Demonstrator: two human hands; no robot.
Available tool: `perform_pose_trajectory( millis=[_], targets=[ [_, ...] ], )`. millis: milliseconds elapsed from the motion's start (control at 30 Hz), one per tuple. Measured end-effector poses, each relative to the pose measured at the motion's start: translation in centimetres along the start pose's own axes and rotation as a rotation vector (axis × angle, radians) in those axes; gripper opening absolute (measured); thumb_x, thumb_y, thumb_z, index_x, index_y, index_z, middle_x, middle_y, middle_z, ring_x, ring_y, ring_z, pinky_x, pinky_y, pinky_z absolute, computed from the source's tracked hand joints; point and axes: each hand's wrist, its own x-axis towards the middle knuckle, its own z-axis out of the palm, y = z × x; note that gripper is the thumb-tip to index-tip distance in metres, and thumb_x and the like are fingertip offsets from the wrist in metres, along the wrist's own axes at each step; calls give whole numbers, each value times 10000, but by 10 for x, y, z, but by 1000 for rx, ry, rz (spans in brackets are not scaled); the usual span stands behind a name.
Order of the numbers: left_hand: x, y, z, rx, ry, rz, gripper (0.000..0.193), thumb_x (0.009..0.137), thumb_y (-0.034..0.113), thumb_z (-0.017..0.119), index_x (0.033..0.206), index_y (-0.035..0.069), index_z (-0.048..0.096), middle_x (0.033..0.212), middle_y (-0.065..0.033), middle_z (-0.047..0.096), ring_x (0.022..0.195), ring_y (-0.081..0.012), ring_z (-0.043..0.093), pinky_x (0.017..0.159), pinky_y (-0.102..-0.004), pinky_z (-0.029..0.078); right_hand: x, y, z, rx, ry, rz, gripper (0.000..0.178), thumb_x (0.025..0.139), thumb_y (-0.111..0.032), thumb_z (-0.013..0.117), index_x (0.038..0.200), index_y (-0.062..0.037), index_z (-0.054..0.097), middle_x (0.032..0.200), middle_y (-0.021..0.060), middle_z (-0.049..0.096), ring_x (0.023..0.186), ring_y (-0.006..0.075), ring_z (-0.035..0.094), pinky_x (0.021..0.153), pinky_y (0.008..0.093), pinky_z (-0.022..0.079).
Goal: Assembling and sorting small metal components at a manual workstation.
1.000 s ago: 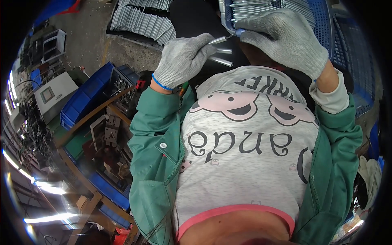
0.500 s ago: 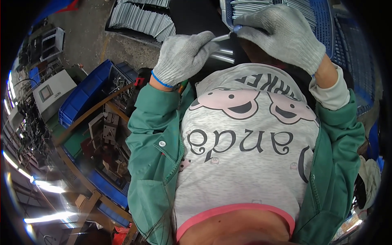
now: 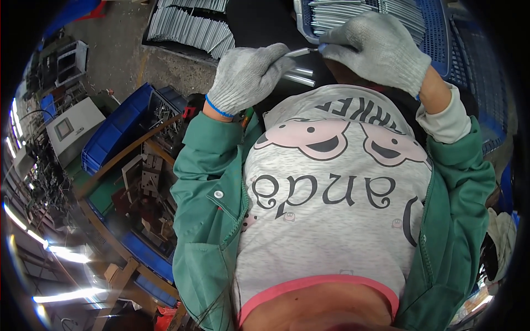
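Note:
My left hand, in a grey knit glove with a blue cuff edge, is closed around several short silvery metal tubes. Their ends stick out to the right past the fingers; the uppermost tube is tilted slightly up. My right hand, gloved alike, is closed in a pinch right at the tip of that tube. A small blue spot shows at its fingertips; whether it is a part or the glove's tip, I cannot tell.
Beyond my left hand a dark tray holds rows of silvery rods. A blue plastic basket with more rods stands behind my right hand. To the left are a blue bin, a light control box and a machine with metal blocks.
My right hand has shifted slightly left and toward me, its fingertips now lower beside the uppermost tube's end. The left hand keeps its hold on the tubes and has hardly moved.

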Motion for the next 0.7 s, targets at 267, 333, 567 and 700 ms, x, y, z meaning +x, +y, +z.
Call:
perform_pose_trajectory(
  millis=[267,333,567,700],
  targets=[
    [40,32,-1,-51,-44,-59,259,954,236,644,1033,0,715,645,-80,666,455,-198,544,466,-312,421,-30,27,-27,383,-29,138,188,858,-202,704,975,-91,799,760,64,745,528,151,600,533,251,493],
    [54,42,2,-47,-81,-37,253,956,234,640,1027,2,710,641,-78,661,455,-196,543,464,-313,418,-40,30,-41,165,-23,130,196,864,-198,699,991,-84,796,783,69,750,541,147,609,561,254,505],
    [86,61,20,-154,-66,62,223,962,219,626,992,10,699,619,-71,639,449,-195,531,456,-316,404,-64,86,-40,-125,329,-258,261,849,-315,626,850,-83,746,733,150,697,635,369,642,572,388,496],
    [97,68,27,-162,-129,28,211,965,208,617,983,13,697,618,-67,637,450,-200,525,458,-321,404,-76,101,-32,-108,320,-232,258,846,-315,615,848,-88,736,718,150,687,634,372,638,577,395,494]
  ],
)
